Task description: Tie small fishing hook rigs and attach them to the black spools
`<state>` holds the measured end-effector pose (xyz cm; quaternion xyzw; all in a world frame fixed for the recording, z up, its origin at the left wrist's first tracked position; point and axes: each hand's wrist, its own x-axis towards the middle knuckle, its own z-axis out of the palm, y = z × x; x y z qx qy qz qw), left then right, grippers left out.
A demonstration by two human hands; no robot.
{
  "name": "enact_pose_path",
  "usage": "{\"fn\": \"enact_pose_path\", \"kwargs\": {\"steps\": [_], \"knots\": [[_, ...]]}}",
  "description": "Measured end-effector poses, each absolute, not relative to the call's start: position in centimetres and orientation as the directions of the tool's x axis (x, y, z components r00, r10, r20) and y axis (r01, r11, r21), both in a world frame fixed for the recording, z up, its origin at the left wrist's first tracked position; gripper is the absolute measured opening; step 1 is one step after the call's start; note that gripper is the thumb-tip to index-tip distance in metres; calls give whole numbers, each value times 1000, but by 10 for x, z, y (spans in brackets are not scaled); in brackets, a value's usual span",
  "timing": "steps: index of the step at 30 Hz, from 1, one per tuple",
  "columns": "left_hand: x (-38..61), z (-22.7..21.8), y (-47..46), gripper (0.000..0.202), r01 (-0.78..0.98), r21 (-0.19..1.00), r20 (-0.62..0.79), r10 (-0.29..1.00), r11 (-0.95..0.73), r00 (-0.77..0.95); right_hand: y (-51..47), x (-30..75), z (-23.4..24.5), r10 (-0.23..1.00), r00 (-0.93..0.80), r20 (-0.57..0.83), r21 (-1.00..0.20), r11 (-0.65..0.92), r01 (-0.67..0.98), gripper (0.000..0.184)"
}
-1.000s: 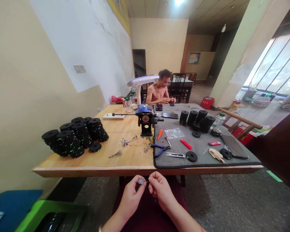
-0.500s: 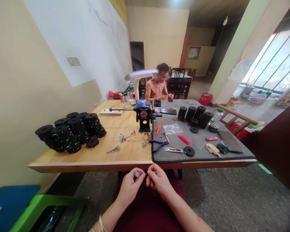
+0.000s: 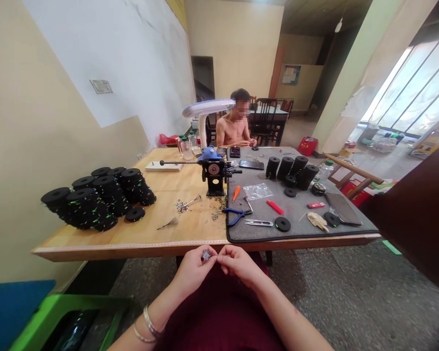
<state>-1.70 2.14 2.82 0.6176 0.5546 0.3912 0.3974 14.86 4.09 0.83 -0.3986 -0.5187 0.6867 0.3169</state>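
My left hand [image 3: 195,267] is closed around a small greyish bundle [image 3: 205,255], whose end pokes out between thumb and fingers; its kind is too small to make out. Pinched together, the thumb and forefinger of my right hand [image 3: 237,264] meet the left fingertips. Whatever lies between the right fingertips is too small to see. Both hands are held in front of the table's near edge [image 3: 131,249], above my lap. On the grey mat beyond them lie blue-handled pliers [image 3: 237,215], thread snips [image 3: 259,223] and a flat black foam spool [image 3: 283,224].
Stacked black foam spools [image 3: 95,200] stand at the left; more spools [image 3: 292,168] are at the right. A black hand-crank winder [image 3: 215,178] sits mid-table under a white lamp [image 3: 208,108]. Across the table sits another person [image 3: 234,126]. A green stool [image 3: 47,312] is at lower left.
My hands have come together, the fingertips now meeting. The whole scene has shifted slightly left and up in view. The left hand still holds the greyish bundle.
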Motion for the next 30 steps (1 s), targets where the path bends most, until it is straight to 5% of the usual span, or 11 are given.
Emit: {"fn": "enact_pose_path", "kwargs": {"steps": [14, 30], "knots": [[-26, 43, 30, 32, 6, 976, -215, 966, 216, 143, 42, 157, -9, 801, -516, -304, -895, -425, -133, 20], [-31, 36, 46, 35, 52, 972, -232, 970, 228, 72, 41, 153, -6, 766, -537, -354, -835, -518, -188, 21]]}}
